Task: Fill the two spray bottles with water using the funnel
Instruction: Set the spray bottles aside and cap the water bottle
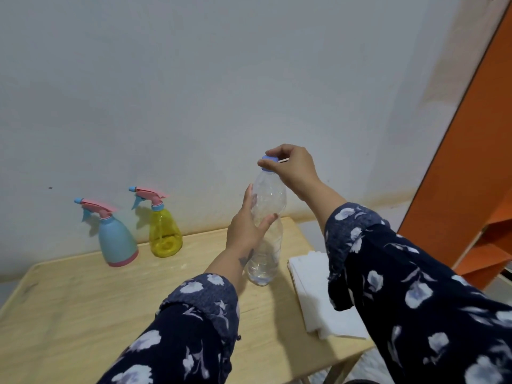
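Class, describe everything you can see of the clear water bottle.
The water bottle is clear, ribbed plastic with a blue cap. It stands upright on the wooden table, beside a white cloth. A little water shows at its bottom. The left hand grips its body; the right hand pinches the cap.

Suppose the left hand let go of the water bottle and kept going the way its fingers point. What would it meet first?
Probably the wall behind the table. The left hand points up and away past the clear water bottle; depth is unclear.
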`<state>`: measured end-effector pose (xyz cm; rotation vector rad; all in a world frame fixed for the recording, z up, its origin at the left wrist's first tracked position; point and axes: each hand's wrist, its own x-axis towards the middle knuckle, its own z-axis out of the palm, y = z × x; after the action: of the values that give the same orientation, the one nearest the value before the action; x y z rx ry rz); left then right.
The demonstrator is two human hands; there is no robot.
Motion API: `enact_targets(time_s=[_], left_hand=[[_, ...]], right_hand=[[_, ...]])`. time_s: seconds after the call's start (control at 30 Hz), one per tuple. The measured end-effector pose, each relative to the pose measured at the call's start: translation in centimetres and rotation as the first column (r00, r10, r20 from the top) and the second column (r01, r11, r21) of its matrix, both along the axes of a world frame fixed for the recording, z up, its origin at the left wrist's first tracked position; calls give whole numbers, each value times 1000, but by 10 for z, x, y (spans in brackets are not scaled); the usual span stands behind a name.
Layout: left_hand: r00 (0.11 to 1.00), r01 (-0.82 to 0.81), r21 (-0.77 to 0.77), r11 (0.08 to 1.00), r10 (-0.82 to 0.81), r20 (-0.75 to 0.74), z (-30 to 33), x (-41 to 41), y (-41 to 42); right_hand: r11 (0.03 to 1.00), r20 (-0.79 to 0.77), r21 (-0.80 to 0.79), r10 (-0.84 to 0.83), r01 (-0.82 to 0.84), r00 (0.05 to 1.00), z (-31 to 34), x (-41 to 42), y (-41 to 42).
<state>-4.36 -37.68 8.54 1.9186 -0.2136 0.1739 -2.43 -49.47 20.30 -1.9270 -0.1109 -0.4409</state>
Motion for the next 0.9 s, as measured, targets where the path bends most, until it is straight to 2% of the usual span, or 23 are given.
enact_targets(time_s=[0.1,0.2,0.33,0.4,0.53,0.6,0.73,0.9], left_hand=[[1000,-5,-13,1000,5,-10,0,0,1],[1000,6,-8,1000,-6,-25,2,1,4],[999,35,-10,999,-36,-37,5,1,5],[999,34,-14,999,-35,-32,6,-1,5],[999,38,-34,999,-39,-20,3,-5,3],[999,36,-49,998,-37,-23,3,-7,4],[999,39,-59,997,-41,-33,4,-6,7],[999,28,-60,998,-30,-26,4,-10,2]], right_hand=[[999,-4,1,49,-49,999,-2,0,1],[977,-121,-43,204,-211,971,8,-3,-7],[950,-193,-98,273,-295,943,10,-4,-15],[966,-166,-75,234,-249,958,5,-3,-13],[994,-46,88,64,-60,997,-4,-2,-5],[992,-62,104,79,-72,995,-8,-3,-2],[973,-177,111,219,-202,960,-17,-3,-2],[985,-98,168,53,-36,994,-18,-7,6]])
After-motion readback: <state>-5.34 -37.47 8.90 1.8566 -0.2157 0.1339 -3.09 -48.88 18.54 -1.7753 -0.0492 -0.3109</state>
